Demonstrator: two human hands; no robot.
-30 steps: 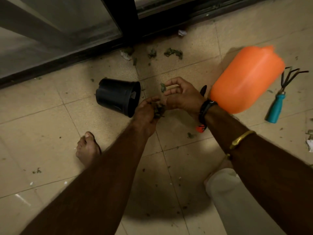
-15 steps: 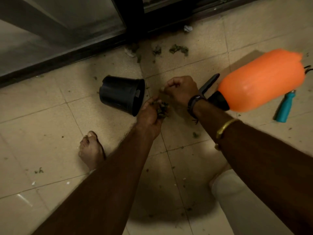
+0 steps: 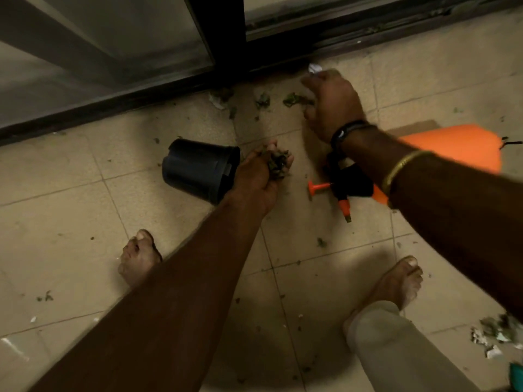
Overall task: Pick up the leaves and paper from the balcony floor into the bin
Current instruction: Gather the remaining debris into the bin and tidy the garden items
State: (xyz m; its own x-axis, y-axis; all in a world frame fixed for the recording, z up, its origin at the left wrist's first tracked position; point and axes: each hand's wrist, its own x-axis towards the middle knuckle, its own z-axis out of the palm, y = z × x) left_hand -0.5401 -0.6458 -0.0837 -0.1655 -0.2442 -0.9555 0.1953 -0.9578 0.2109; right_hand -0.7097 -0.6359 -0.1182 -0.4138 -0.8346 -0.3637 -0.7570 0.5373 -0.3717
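My left hand point(image 3: 261, 176) is palm-up with its fingers curled round a clump of dry green leaves point(image 3: 277, 164), just right of a black pot point(image 3: 198, 168) lying on its side. My right hand point(image 3: 332, 104) reaches far toward the door track, its fingers curled down over loose leaves point(image 3: 294, 99); whether it holds any is blurred. A white paper scrap point(image 3: 314, 68) lies just beyond its fingers. More leaves point(image 3: 263, 101) and another paper bit point(image 3: 218, 101) sit by the door frame.
An orange spray bottle point(image 3: 452, 145) with a black pump head point(image 3: 349, 179) lies under my right forearm. My bare feet point(image 3: 138, 257) stand on the beige tile floor point(image 3: 70, 210). A sliding glass door point(image 3: 113, 38) bounds the far side. Leaf and paper litter point(image 3: 495, 333) lies lower right.
My right hand left the left hand and moved up and away to the leaves near the door. The left hand turned palm-up with its clump. The view shifted, showing both feet.
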